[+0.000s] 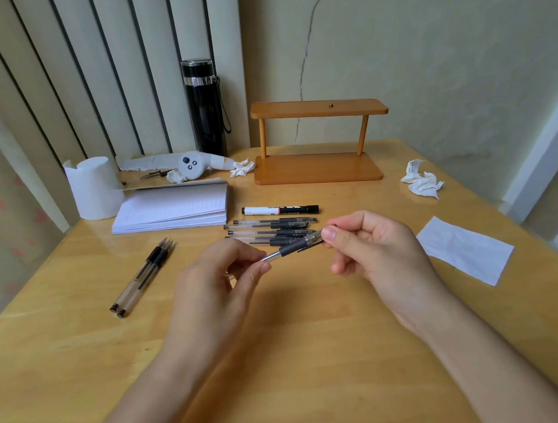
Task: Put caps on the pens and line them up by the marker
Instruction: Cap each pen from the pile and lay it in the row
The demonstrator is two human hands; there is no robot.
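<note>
Both my hands hold one clear pen [291, 247] with a black grip above the middle of the wooden table [80, 370]. My left hand [216, 283] pinches its barrel end; my right hand [371, 246] pinches the cap end, and the cap sits over the tip. Just behind the held pen, several capped pens [272, 230] lie side by side in a row. A black and white marker [281, 209] lies right behind that row. Two more pens [143, 277] lie together at the left, pointing away from me.
A notepad [174, 207] and a paper roll [94, 187] sit at the back left, a black flask [205, 107] and a wooden stand [318, 169] behind. A crumpled tissue [420, 179] and a flat white paper [464, 250] lie at the right.
</note>
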